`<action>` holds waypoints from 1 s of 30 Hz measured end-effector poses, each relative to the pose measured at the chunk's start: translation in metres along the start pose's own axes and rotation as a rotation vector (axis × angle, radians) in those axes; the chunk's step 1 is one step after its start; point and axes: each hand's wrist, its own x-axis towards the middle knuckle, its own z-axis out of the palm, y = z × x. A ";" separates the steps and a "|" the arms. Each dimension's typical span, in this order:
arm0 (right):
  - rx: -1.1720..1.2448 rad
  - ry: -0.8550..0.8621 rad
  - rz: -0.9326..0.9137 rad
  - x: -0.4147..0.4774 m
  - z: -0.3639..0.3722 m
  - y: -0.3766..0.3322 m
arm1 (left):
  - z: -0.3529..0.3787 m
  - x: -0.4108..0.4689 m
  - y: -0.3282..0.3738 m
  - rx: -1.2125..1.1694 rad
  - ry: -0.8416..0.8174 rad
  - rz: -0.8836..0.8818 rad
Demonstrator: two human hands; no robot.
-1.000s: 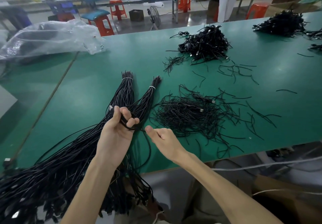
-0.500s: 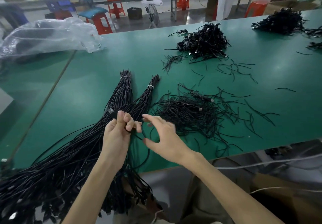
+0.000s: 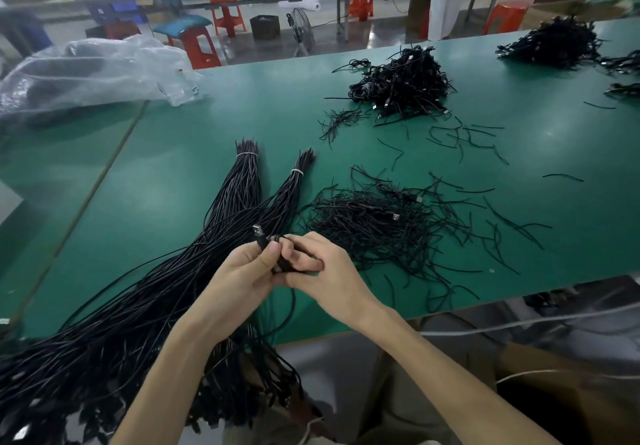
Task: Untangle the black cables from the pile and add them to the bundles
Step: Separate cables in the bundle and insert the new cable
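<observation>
My left hand [image 3: 242, 271] and my right hand [image 3: 322, 271] meet over the table's near edge, both gripping one coiled black cable [image 3: 282, 264]. Its USB plug [image 3: 258, 231] sticks up above my left thumb, and a strand hangs down between my wrists. Two long tied bundles [image 3: 242, 195] of black cables fan from white ties toward the lower left, under my left hand. A loose tangled pile [image 3: 381, 226] of black cables lies just right of my hands.
A denser cable heap [image 3: 401, 84] sits farther back, another heap [image 3: 550, 42] at the far right. Short black ties [image 3: 464, 136] are scattered over the green table [image 3: 173, 174]. A clear plastic bag [image 3: 90, 73] lies at the back left.
My right hand has come left from beside the pile to join my left hand on the coiled cable. The USB plug now stands up above my left thumb.
</observation>
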 end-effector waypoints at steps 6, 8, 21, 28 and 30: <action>-0.115 0.117 -0.074 0.001 0.008 0.003 | 0.005 0.000 0.000 0.555 0.202 0.117; -0.148 0.131 -0.113 0.000 0.010 0.005 | 0.006 -0.002 -0.001 0.722 0.243 0.167; -0.360 -0.212 0.057 -0.002 -0.001 0.009 | -0.025 -0.011 -0.013 0.576 0.365 0.058; -0.836 -0.340 -0.130 -0.002 -0.004 0.014 | -0.040 -0.004 -0.011 0.991 0.203 -0.135; -0.923 -0.344 -0.204 0.000 -0.007 0.014 | -0.038 -0.001 -0.007 1.131 0.068 -0.207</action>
